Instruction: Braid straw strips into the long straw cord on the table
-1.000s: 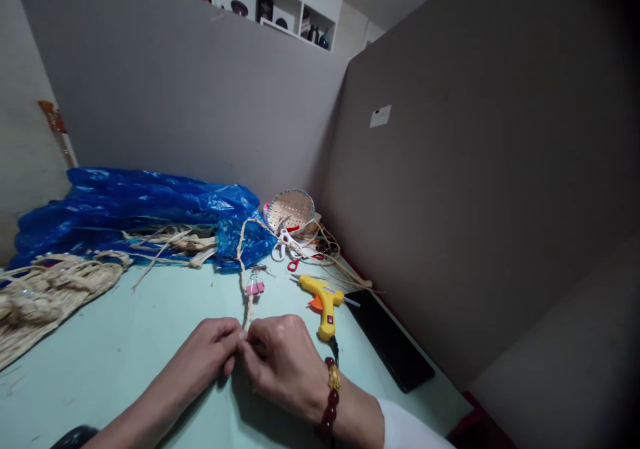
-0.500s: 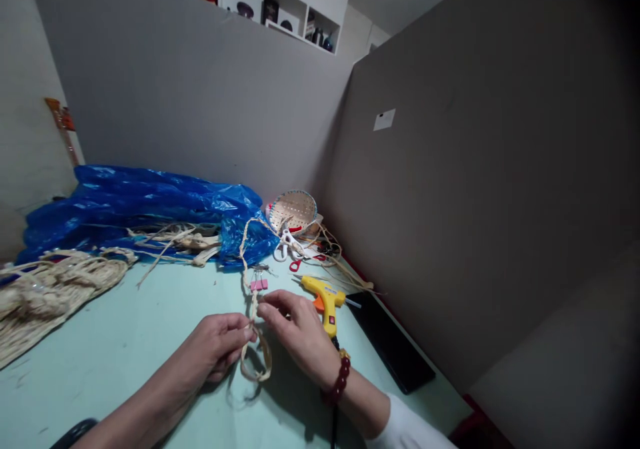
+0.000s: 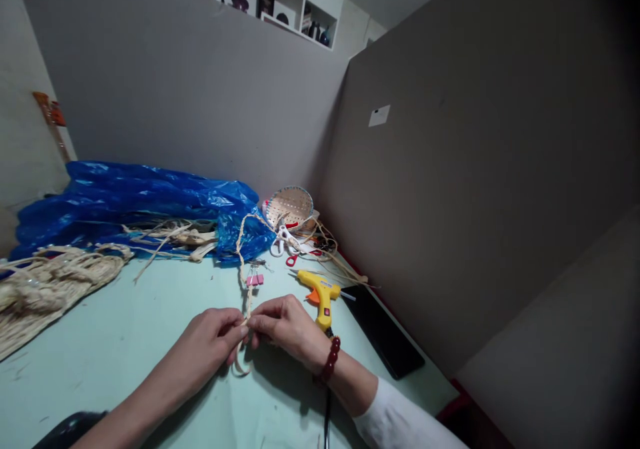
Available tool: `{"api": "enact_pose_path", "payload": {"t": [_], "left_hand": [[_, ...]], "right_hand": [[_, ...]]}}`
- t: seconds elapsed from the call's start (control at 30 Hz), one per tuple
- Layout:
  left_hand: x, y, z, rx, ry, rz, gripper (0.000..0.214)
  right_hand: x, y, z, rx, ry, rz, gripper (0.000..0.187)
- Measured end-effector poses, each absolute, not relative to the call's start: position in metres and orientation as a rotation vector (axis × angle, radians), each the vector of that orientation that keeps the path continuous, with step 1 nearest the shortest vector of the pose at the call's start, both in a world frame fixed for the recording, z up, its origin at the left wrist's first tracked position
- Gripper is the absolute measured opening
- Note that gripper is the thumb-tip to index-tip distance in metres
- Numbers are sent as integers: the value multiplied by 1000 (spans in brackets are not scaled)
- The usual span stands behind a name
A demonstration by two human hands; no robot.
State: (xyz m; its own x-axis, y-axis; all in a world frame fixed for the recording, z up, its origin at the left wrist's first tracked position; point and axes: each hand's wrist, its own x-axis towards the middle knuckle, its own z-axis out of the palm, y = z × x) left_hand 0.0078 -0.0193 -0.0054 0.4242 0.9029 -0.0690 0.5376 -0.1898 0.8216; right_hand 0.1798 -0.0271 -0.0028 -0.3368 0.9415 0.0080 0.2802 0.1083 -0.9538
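Observation:
A pale braided straw cord [image 3: 239,246] runs from the back of the table towards me, with a pink binder clip [image 3: 255,280] on it. Below the clip, my left hand [image 3: 220,336] pinches the braid between thumb and forefinger. My right hand [image 3: 283,326], with a dark red bead bracelet [image 3: 331,361] at its wrist, pinches the strands right beside the left fingertips. A short loose end of straw [image 3: 242,369] curls down beneath the hands. The fingers partly hide the exact crossing of the strands.
Right of the hands lies a yellow glue gun [image 3: 323,294], then a black flat slab [image 3: 385,332]. Behind are white scissors [image 3: 281,241], a round woven basket [image 3: 290,206] and a blue plastic bag [image 3: 150,196]. A woven straw piece [image 3: 60,292] rests at left.
My right hand has come down to meet the left fingertips on the braid. The loop of loose strands below the hands has been drawn in, leaving a smaller curl.

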Motion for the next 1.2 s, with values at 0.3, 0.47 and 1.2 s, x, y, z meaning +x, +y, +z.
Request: {"api": "enact_pose_path", "payload": {"t": [0.3, 0.47, 1.2], "left_hand": [[14, -41, 13, 2142, 1483, 472, 35], [22, -55, -1, 2265, 1464, 366, 36], [1, -13, -13, 1376, 914, 735, 37]], "right_hand": [[169, -39, 0, -1322, -1736, 759, 17], [172, -38, -2, -1287, -1729, 963, 17], [168, -34, -2, -863, -1177, 1614, 24]]}}
